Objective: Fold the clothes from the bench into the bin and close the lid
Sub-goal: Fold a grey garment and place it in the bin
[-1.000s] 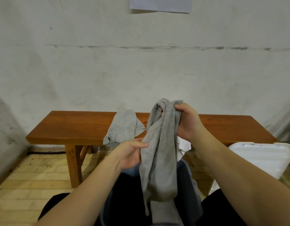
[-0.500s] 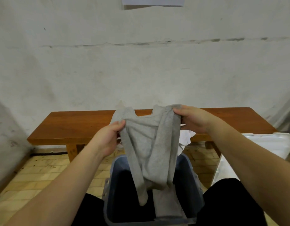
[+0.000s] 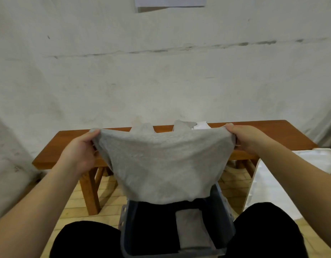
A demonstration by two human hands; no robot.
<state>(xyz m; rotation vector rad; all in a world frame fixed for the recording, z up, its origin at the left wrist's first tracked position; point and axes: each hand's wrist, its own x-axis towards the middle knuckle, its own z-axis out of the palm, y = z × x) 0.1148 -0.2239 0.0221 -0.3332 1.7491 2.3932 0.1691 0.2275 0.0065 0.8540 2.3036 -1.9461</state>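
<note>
the hands have drawn apart, spreading the grey garment [image 3: 164,164] flat where it hung bunched. it hangs above the bin [image 3: 224,207], before the tabletop [image 3: 67,146], left hand [image 3: 80,151] and right hand [image 3: 248,138] each pinching a top corner.

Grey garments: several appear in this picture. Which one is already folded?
The grey piece lying in the bin, the folded garment. The held garment hangs spread between the left hand and right hand.
</note>
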